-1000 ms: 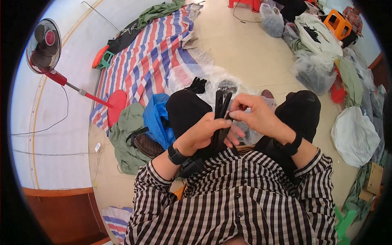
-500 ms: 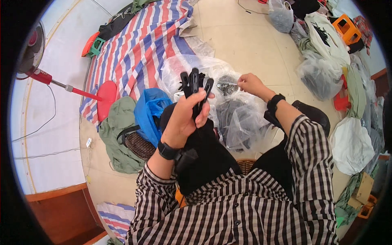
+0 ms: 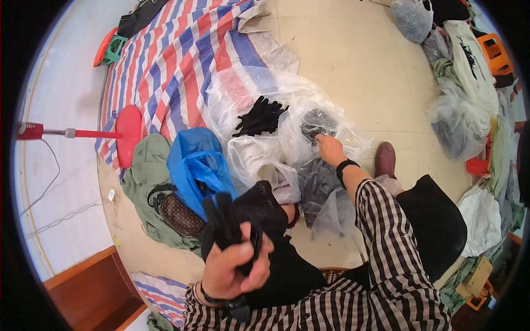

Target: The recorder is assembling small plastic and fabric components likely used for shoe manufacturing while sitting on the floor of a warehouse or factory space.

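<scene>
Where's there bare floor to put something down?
Bare tiled floor lies between the striped sheet and the grey plastic bag at top right. It's crowded around the right hand: clear plastic, a black bundle and, farther left, the blue bag.

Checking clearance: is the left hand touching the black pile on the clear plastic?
Apart. The head view shows the left hand low in the picture, the black pile much higher, clear plastic between.
</scene>
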Demonstrator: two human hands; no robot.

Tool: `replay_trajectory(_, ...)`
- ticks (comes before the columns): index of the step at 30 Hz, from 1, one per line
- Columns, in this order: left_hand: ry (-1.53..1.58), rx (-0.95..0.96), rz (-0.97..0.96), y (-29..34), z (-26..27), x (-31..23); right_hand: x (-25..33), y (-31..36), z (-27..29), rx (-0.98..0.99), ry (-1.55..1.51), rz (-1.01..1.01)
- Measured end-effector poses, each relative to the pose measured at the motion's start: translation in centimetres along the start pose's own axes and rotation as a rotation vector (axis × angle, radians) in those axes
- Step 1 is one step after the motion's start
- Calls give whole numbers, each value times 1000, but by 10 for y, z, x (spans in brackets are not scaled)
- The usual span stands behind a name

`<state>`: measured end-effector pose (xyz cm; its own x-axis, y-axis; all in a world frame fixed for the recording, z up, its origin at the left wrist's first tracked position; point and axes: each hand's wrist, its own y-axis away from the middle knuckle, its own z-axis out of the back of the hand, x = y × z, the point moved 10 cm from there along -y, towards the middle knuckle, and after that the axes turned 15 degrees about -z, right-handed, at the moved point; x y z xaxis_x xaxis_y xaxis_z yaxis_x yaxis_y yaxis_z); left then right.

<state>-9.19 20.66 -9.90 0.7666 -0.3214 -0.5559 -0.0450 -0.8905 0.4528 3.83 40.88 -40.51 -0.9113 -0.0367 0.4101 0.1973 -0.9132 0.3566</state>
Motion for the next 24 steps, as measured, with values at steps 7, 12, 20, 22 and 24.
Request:
replay_trajectory(7, 144, 27, -28, -9, -22, -11, 12, -14, -43, 20, 233, 82)
replay_trajectory(12, 138, 97, -10, -10, -23, -6, -5, -23, -48, 23, 184, 9)
replay_trajectory(20, 10, 91, 40, -3, -13, 0, -29, -24, 14, -331, -287, -103)
replay_trajectory(22, 95, -8, -33, 0, -3, -2, -33, -28, 9, -50, -502, -238)
replay_trajectory(24, 119, -34, -44, -1, -4, -1, -24, -13, 6, 311, -795, -385)
